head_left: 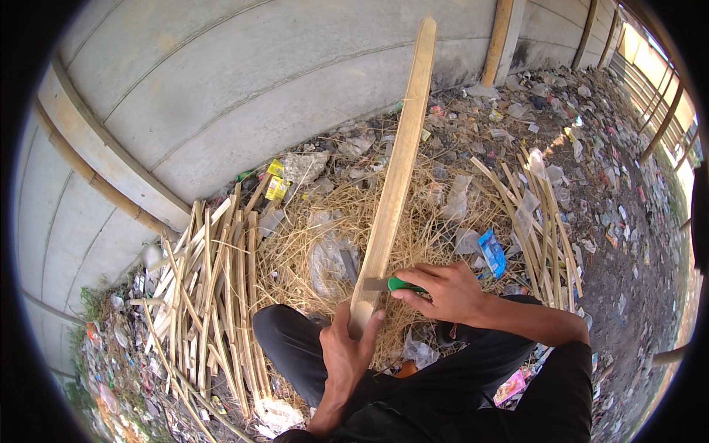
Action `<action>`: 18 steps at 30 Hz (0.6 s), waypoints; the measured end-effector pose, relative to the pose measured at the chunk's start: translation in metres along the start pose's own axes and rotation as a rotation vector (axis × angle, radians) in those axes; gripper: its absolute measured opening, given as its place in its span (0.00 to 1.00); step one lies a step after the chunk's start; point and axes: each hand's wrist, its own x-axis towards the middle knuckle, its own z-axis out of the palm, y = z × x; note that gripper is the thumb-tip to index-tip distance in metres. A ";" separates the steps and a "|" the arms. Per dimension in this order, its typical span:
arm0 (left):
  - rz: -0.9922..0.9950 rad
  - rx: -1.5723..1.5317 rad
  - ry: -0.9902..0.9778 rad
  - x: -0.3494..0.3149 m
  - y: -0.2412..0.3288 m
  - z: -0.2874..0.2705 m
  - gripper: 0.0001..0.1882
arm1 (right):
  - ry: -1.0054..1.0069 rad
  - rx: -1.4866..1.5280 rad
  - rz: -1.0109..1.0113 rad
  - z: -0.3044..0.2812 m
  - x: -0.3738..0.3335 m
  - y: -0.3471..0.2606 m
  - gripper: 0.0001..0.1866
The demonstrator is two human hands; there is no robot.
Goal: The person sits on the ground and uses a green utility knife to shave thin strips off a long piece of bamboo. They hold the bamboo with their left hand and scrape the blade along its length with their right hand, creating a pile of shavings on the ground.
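A long split bamboo piece (397, 170), pale inside and rounded at its far tip, slants up and away from my lap. My left hand (346, 351) grips its near end, thumb on one side and fingers on the other. In my right hand (450, 294) is a knife (405, 286) with a green handle, fingers closed round it. The blade (376, 284) points left and lies across the bamboo, just beyond my left hand. Whether its edge has cut in, I cannot tell.
Thin bamboo strips (210, 295) lie heaped at my left, with a smaller bundle (543, 229) at right. Shavings (436, 214) and plastic litter cover the ground, including a blue wrapper (492, 253). A concrete panel wall (295, 66) with posts (499, 40) stands ahead.
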 end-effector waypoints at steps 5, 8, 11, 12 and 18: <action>-0.014 -0.044 -0.017 -0.004 -0.008 0.002 0.23 | -0.010 0.043 0.051 0.003 -0.003 0.003 0.17; -0.026 -0.055 -0.035 -0.009 -0.014 0.003 0.23 | 0.042 0.065 0.148 -0.008 0.008 0.017 0.17; -0.040 -0.069 -0.075 -0.015 -0.019 0.001 0.23 | 0.067 0.060 0.149 -0.010 0.007 0.026 0.17; -0.061 -0.080 -0.095 -0.015 -0.019 -0.001 0.23 | 0.028 0.060 0.155 -0.013 0.007 0.025 0.17; -0.093 -0.104 -0.139 -0.017 -0.025 -0.007 0.22 | 0.062 0.004 0.215 -0.018 0.011 0.042 0.16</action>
